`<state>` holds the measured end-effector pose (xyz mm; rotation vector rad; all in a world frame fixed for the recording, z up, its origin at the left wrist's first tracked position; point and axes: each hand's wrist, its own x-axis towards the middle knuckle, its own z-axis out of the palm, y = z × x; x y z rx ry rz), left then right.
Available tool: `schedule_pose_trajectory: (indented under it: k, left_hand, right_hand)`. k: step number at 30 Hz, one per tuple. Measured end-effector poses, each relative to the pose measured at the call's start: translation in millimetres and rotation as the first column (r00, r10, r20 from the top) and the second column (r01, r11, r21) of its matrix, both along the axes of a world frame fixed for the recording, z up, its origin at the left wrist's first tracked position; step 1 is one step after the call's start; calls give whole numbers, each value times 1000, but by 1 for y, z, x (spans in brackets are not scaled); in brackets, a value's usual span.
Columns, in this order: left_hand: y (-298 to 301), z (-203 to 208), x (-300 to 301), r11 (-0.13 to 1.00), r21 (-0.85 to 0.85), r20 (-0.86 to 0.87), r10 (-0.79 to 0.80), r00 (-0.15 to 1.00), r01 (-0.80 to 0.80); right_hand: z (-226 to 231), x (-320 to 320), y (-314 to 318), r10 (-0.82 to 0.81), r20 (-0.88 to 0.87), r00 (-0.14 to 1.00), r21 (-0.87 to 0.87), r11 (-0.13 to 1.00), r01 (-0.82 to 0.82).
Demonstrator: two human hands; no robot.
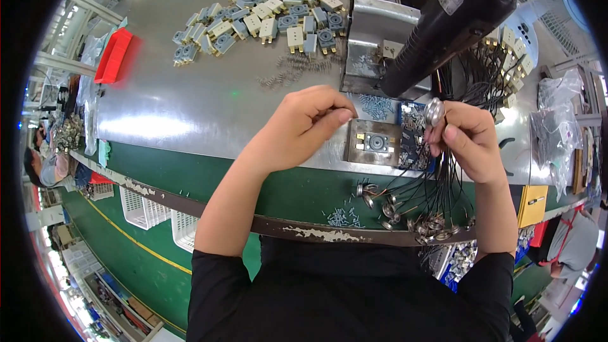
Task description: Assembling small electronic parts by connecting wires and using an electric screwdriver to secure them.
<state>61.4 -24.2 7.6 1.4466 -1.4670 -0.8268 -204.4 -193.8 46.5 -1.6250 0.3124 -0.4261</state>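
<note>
My left hand (304, 128) is closed in a pinch beside a metal fixture; whatever lies between thumb and forefinger is too small to name. A grey connector housing (378, 144) with brass terminals sits face up in the fixture plate (354, 151). My right hand (470, 138) grips a round shiny metal cap (434, 113) at its fingertips, just right of a blue tray (406, 128) of small parts. Below that hand hang black wires (443, 180), ending in several more round metal caps (437, 227) near the bench's front edge.
Small blue screws (377, 107) lie beyond the fixture, others (342, 217) on the green mat (291, 196). Springs (297, 68) and a heap of grey and cream housings (259, 16) lie farther back. A black cylindrical tool (437, 31) slants over the fixture. A red bin (114, 56) stands left.
</note>
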Motion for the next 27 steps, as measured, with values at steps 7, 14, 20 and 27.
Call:
schedule_pose_trajectory:
  k: [7,14,20,27]
  left_hand:
    - [-4,-21,-37,997,68,-408,48,912,-22]
    - [-9,-25,-39,998,61,-276,27,961,-11]
    - [-14,-25,-39,992,-114,-77,-57,995,48]
    - [-17,-22,-41,996,-84,-59,-23,998,18]
  right_hand:
    - [0,1,5,1,2,1000,54,999,-1]
    - [0,-1,7,12,-32,999,29,1000,-11]
    - [-3,-3,7,11,12,1000,122,992,-13]
    - [-4,-2,5,-14,31,999,122,992,10]
